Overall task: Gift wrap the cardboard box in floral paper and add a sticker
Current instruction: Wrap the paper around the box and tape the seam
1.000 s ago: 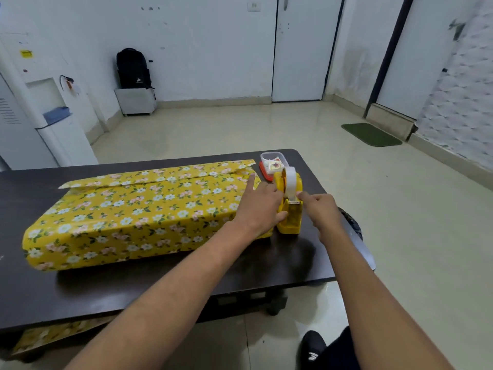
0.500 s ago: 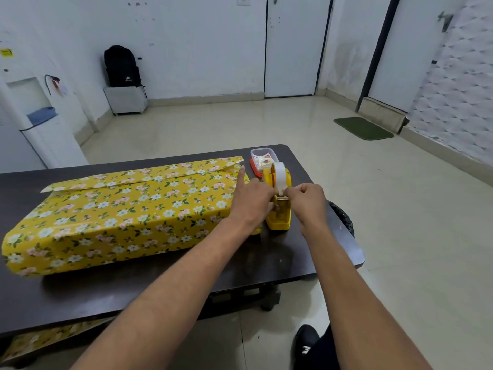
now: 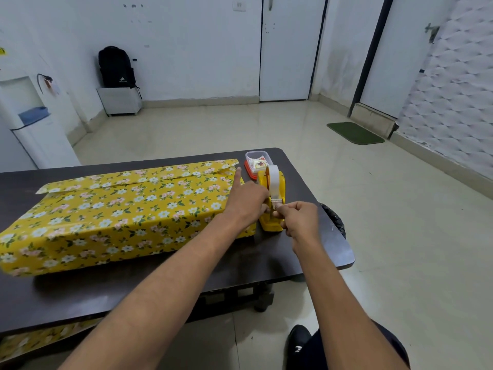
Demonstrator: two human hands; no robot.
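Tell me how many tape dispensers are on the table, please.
1. The yellow tape dispenser stands near the right end of the table, between the wrapped box and the right hand, in front of the small sticker container. No other shows.

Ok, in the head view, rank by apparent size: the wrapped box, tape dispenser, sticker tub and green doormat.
1. Wrapped box.
2. Tape dispenser.
3. Green doormat and sticker tub look alike; the doormat is far off, the tub partly hidden, so unranked.

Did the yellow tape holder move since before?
No. The tape holder still stands just in front of the sticker tub, same as before.
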